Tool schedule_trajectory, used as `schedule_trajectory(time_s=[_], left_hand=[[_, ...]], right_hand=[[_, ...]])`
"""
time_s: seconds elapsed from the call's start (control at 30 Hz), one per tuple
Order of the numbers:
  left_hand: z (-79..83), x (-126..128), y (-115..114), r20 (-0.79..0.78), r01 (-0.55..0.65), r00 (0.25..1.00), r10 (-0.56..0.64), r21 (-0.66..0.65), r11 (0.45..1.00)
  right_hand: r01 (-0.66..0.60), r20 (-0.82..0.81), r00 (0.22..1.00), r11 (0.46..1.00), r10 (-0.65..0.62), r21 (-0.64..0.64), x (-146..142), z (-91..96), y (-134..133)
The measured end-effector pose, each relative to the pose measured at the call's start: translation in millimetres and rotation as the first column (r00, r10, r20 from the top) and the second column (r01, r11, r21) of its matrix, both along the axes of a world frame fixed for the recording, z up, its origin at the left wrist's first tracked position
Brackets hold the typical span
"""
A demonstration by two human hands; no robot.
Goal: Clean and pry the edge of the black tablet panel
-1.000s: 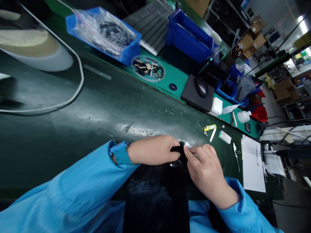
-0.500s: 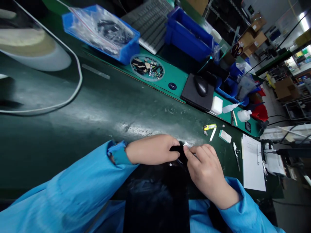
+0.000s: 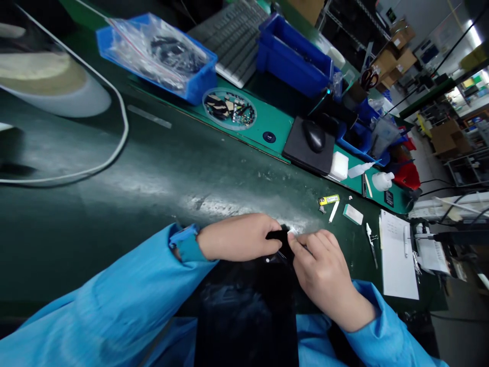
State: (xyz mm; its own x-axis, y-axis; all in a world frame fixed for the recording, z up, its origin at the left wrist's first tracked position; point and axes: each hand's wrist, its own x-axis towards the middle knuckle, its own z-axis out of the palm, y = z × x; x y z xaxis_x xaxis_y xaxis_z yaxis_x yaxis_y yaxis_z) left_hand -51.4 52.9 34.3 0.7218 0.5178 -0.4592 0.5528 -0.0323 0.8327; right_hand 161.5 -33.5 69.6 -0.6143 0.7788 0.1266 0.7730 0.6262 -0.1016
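My left hand (image 3: pixel 242 237) is closed around a black, glossy, flat device (image 3: pixel 282 236) like a phone, near the front of the bench. Its thumb and fingers grip the left end. At the device's right end, my right hand (image 3: pixel 321 267) is held in a pinch, with the fingertips pressed together against the edge. A small white piece (image 3: pixel 292 232) shows at those fingertips; whether it is a cloth or a paper scrap, I cannot tell. Both hands cover much of the device.
Right of my hands lie a yellow-labelled stick (image 3: pixel 329 199), a green-and-white block (image 3: pixel 353 214), a white-handled knife-like tool (image 3: pixel 370 242) and a paper sheet (image 3: pixel 399 265). Behind stand a mouse (image 3: pixel 315 135), a dish of small parts (image 3: pixel 229 127) and blue bins (image 3: pixel 294 66). A white cable (image 3: pixel 124 114) loops at left.
The view has shifted very slightly. Both hands keep the same hold on the black device, with hardly any movement.
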Motion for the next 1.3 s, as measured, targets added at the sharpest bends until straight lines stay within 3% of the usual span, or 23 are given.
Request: schedule_trajectory(time_s=[0.17,0.4,0.63,0.87,1.1,1.3], left_hand=[[1.6,0,-1,0.011,-0.008,1.000,0.008,-0.016,1.000],[-2.4,1,-2,0.003,0.010,1.000,-0.010,-0.024,1.000],[-0.7,1,-1,0.036,-0.005,0.999,0.007,-0.050,0.999],[-1.5,2,-2,-0.023,0.013,1.000,-0.014,-0.015,1.000],[1.3,1,-1,0.013,0.016,1.000,-0.016,-0.024,1.000],[-1.3,1,-2,-0.019,0.009,1.000,-0.009,-0.006,1.000]], right_hand=[[0.004,-0.017,1.000,0.999,-0.004,-0.047,2,3.8,-12],[0.021,0.004,1.000,1.000,-0.021,0.011,-1,-2.9,3],[0.013,-0.011,1.000,0.999,-0.013,-0.030,2,2.7,-13],[0.028,0.001,1.000,1.000,-0.028,0.014,-3,-2.1,5],[0.009,-0.019,1.000,0.998,-0.010,-0.057,0,7.3,-11],[0.029,0.000,1.000,1.000,-0.029,-0.004,-4,2.2,1]])
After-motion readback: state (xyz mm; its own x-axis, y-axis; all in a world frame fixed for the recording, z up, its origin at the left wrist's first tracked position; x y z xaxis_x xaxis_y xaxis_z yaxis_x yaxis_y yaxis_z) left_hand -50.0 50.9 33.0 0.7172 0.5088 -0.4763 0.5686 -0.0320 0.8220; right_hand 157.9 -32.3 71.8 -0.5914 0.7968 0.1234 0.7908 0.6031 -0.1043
